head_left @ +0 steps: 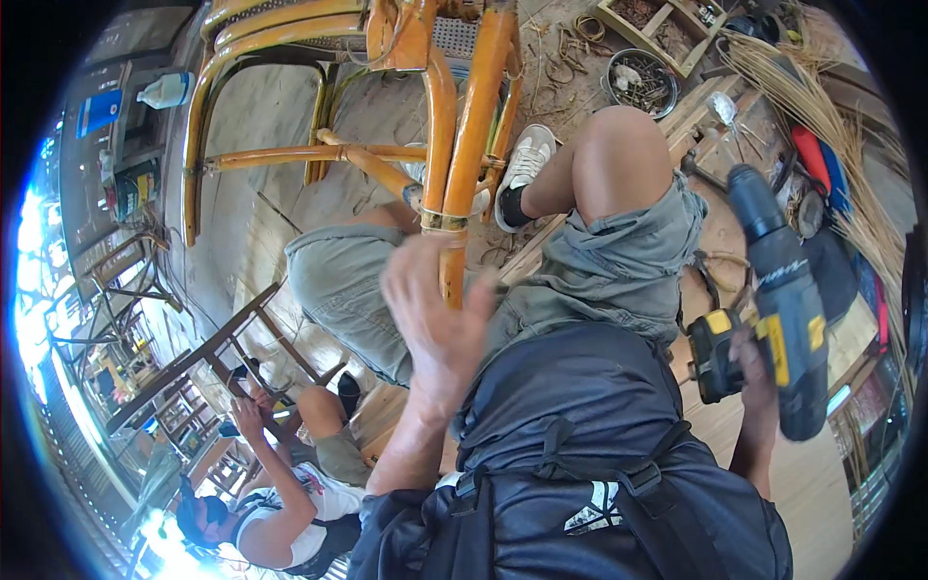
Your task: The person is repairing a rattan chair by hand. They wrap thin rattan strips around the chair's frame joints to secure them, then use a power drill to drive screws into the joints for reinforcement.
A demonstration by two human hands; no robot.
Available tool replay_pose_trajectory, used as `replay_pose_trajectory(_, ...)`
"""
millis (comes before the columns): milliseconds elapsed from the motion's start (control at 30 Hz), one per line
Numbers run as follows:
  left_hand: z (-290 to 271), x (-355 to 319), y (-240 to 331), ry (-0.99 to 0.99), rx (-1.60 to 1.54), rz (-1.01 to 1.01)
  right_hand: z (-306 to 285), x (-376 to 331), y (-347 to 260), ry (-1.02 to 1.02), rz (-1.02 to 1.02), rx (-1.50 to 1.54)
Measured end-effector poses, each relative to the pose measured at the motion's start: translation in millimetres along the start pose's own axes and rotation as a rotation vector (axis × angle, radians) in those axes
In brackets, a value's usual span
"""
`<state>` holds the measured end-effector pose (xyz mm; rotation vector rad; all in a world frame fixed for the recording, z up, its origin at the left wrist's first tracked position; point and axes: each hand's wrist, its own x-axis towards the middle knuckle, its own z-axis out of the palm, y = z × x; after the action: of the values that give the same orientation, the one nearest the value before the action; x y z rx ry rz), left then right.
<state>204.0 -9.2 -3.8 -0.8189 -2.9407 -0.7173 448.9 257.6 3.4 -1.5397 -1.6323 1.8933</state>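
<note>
A rattan chair frame [474, 145], varnished orange-brown, stands tilted before me between my knees. One of its poles comes down toward my lap, with a binding wrapped round it near the end. My left hand [435, 319] is right at that pole end, its thumb spread from the slightly blurred fingers. It overlaps the pole; whether it touches is hard to tell. In my right hand [752, 362] is a cordless drill [788, 309], black and yellow, gripped by its handle out to my right side. The drill's nose points away from me.
A metal bowl [640, 83] of small fasteners and a wooden compartment box [667, 29] lie ahead. A hammer [704, 172], pliers [723, 259] and rattan strips [822, 106] are at the right. Another person [280, 503] works on a dark wooden frame [217, 353] at the left.
</note>
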Motion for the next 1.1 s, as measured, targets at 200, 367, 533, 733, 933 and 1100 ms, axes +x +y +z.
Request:
replay_pose_trajectory(200,32.8,11.5,-16.4,-0.012,-0.209,-0.447,-19.9,9.1,8.0,-0.089,-0.237,-0.186)
replay_pose_trajectory(367,32.6,12.9,-20.5,-0.015,-0.297,-0.472,-14.3,1.8,19.5,-0.107,-0.296,-0.234)
replay_pose_trajectory(533,-1.5,-11.9,23.6,-0.059,-0.427,-0.486,9.7,9.1,-7.2,-0.580,-0.463,-0.871)
replay_pose_trajectory(733,8.0,-24.8,65.0,-0.775,-1.897,-0.984,75.4,25.6,-39.1,-0.923,-0.524,-0.557)
replay_pose_trajectory(933,18.2,-16.6,65.8,-0.746,-2.052,-0.999,97.2,30.8,-41.3,-0.966,-0.492,-0.571)
replay_pose_trajectory(1100,19.4,-15.0,65.0,-0.696,-2.017,-1.048,102.7,31.3,-45.8,-0.947,-0.421,-0.557)
